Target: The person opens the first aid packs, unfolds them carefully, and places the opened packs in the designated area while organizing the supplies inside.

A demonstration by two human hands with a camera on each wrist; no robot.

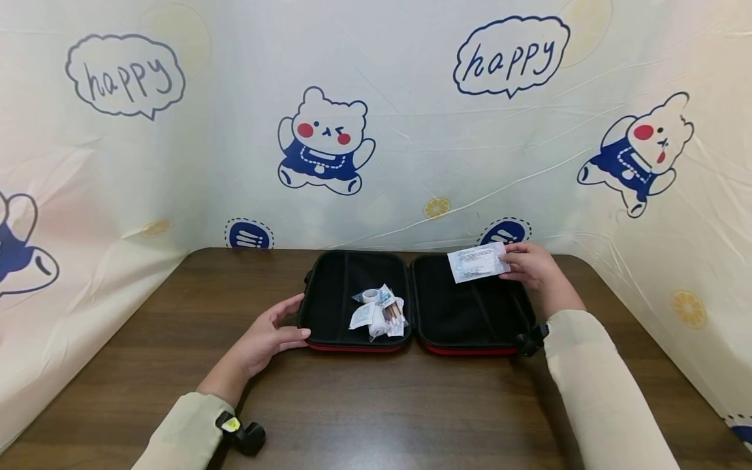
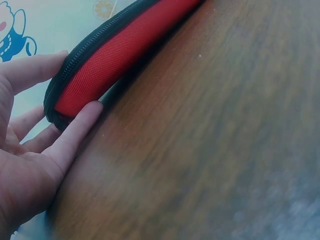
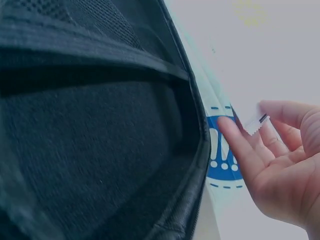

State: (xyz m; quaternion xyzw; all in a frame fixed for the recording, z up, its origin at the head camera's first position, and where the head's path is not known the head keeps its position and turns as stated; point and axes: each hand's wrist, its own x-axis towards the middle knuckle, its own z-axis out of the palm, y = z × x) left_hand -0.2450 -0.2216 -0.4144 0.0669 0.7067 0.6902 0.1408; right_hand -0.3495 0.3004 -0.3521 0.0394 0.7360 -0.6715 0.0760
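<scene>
Packet (image 1: 477, 262) in right hand (image 1: 531, 266) is flat, serrated-edged.

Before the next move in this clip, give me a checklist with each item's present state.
1. Case open, both halves spread on the table: ok.
2. Left hand gripping the case's left edge: ok.
3. Right hand pinching the white packet by one end: ok.
4. Small supplies lying together in the left half: ok.
5. White packet set down in the case: not ok, the right hand holds it.
6. White packet's seal intact all round: cannot tell.
</scene>
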